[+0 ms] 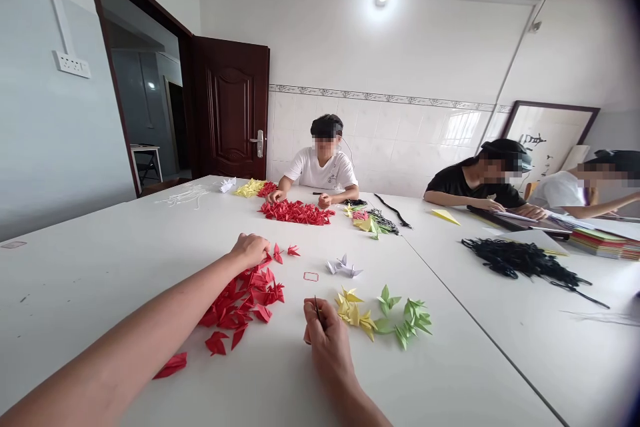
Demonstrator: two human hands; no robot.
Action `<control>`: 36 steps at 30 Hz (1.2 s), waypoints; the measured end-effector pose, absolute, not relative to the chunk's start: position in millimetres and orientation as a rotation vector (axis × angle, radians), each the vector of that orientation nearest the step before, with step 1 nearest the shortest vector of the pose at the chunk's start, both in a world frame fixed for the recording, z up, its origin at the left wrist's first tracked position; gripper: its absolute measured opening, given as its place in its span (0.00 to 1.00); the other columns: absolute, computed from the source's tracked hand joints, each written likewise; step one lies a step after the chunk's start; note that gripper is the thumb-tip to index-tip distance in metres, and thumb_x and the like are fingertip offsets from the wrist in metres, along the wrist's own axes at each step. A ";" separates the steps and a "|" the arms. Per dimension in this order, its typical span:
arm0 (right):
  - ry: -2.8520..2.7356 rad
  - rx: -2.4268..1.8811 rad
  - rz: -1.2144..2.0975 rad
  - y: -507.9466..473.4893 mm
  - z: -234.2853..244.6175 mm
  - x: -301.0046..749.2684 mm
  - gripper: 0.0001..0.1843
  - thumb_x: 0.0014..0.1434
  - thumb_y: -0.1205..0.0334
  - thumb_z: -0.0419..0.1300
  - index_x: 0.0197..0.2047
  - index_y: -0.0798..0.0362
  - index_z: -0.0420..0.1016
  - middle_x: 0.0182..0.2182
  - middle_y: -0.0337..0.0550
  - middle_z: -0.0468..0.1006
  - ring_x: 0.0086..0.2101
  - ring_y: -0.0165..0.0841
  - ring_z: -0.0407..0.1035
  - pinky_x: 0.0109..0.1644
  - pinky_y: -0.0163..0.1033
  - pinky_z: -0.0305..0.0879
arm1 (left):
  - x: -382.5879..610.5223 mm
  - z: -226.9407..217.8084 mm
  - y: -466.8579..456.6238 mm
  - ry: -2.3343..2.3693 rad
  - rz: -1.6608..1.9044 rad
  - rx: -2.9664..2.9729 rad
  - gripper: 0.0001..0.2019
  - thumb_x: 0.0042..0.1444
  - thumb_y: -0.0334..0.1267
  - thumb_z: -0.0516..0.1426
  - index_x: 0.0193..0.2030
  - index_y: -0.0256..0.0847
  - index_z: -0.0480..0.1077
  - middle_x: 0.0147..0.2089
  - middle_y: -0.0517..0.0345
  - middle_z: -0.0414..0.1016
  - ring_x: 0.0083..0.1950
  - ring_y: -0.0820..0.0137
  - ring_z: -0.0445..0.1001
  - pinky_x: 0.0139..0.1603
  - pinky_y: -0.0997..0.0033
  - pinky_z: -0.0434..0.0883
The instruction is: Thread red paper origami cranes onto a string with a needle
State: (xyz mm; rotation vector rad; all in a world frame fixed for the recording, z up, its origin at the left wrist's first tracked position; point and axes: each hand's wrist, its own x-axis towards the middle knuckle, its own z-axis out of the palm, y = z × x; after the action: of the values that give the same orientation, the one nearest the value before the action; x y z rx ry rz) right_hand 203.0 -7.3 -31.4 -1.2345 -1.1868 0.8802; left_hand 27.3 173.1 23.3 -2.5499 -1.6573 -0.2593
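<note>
My left hand point(251, 251) reaches to the far end of a pile of red folded paper cranes point(250, 297). Its fingers are curled together on a red paper crane at the pile's edge, and the fingertips are partly hidden. Two more red cranes point(278, 253) lie just beyond them. Close to me, my right hand point(327, 333) is closed around a thin dark pointed tool point(317, 309), its tip upward; the rest is hidden in the fingers. Right of that hand lie yellow cranes point(354, 313) and green cranes point(414, 321). White cranes point(344, 266) sit farther back.
Across the white table point(125, 267), a person point(323, 167) sits behind another red crane heap point(297, 212). Black cords point(520, 259) and stacked coloured paper point(600, 243) lie at right, near two more people. White strings point(185, 195) are at far left.
</note>
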 end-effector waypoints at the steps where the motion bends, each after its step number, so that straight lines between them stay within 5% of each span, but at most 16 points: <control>1: -1.190 -1.231 0.878 -7.4 -30.9 202.9 0.19 0.54 0.46 0.52 0.33 0.55 0.69 0.14 0.31 0.60 0.18 0.27 0.58 0.22 0.30 0.54 | 27.1 22.3 171.7 -1.656 -0.270 -2.541 0.11 0.47 0.30 0.49 0.24 0.45 0.72 0.30 0.59 0.76 0.37 0.66 0.71 0.43 0.64 0.60; 8: -1.204 -1.206 0.851 -8.0 -30.1 202.1 0.18 0.55 0.47 0.52 0.33 0.55 0.69 0.14 0.32 0.60 0.18 0.27 0.58 0.22 0.30 0.53 | 19.7 13.2 167.3 -1.579 -0.349 -2.598 0.12 0.47 0.32 0.52 0.35 0.49 0.74 0.41 0.60 0.76 0.46 0.64 0.68 0.43 0.69 0.62; 13: -1.218 -1.192 0.844 -7.2 -29.7 201.5 0.18 0.56 0.47 0.51 0.31 0.55 0.68 0.14 0.31 0.59 0.18 0.27 0.56 0.22 0.30 0.52 | 19.6 10.1 174.9 -1.558 -0.419 -2.641 0.10 0.44 0.30 0.53 0.24 0.48 0.75 0.32 0.60 0.78 0.41 0.63 0.70 0.42 0.67 0.63; 19: -1.206 -1.211 0.868 -6.3 -28.2 201.1 0.16 0.56 0.48 0.51 0.30 0.54 0.67 0.14 0.30 0.58 0.17 0.26 0.57 0.22 0.29 0.52 | 18.3 19.3 172.6 -1.608 -0.726 -2.614 0.09 0.46 0.33 0.52 0.26 0.46 0.74 0.34 0.58 0.77 0.42 0.62 0.70 0.45 0.66 0.63; 26: -1.235 -1.200 0.867 -7.8 -29.8 201.5 0.18 0.55 0.47 0.52 0.31 0.55 0.68 0.14 0.30 0.59 0.18 0.27 0.58 0.22 0.30 0.54 | 27.0 31.1 142.3 -1.823 -1.367 -2.398 0.10 0.50 0.39 0.51 0.36 0.37 0.68 0.45 0.47 0.73 0.48 0.61 0.71 0.47 0.66 0.67; 30: -1.296 -1.196 0.845 -7.7 -32.0 204.0 0.20 0.53 0.47 0.54 0.38 0.57 0.70 0.17 0.32 0.61 0.21 0.29 0.62 0.26 0.32 0.59 | 37.6 26.2 93.5 -1.917 -1.707 -2.434 0.13 0.57 0.43 0.43 0.41 0.39 0.62 0.42 0.52 0.76 0.41 0.70 0.76 0.38 0.73 0.72; 33: -1.330 -1.213 0.798 -8.9 -33.5 204.7 0.21 0.52 0.47 0.56 0.40 0.57 0.72 0.22 0.37 0.67 0.25 0.31 0.64 0.29 0.34 0.62 | 43.9 19.3 50.5 -2.061 -2.539 -2.619 0.10 0.51 0.44 0.53 0.35 0.40 0.63 0.39 0.54 0.76 0.40 0.68 0.76 0.36 0.71 0.72; 36: -1.349 -1.207 0.799 -12.1 -34.3 203.4 0.22 0.54 0.48 0.54 0.43 0.56 0.72 0.28 0.42 0.72 0.29 0.33 0.66 0.31 0.35 0.62 | 46.3 11.0 20.9 -2.201 -2.865 -2.599 0.10 0.45 0.41 0.59 0.32 0.41 0.64 0.33 0.58 0.75 0.37 0.69 0.75 0.32 0.75 0.69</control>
State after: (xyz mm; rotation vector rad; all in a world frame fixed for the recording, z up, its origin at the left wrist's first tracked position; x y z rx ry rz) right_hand 203.4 -12.1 -34.3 -1.2068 -1.3489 0.7993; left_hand 46.3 20.9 11.0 -2.5985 -2.2007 -2.8652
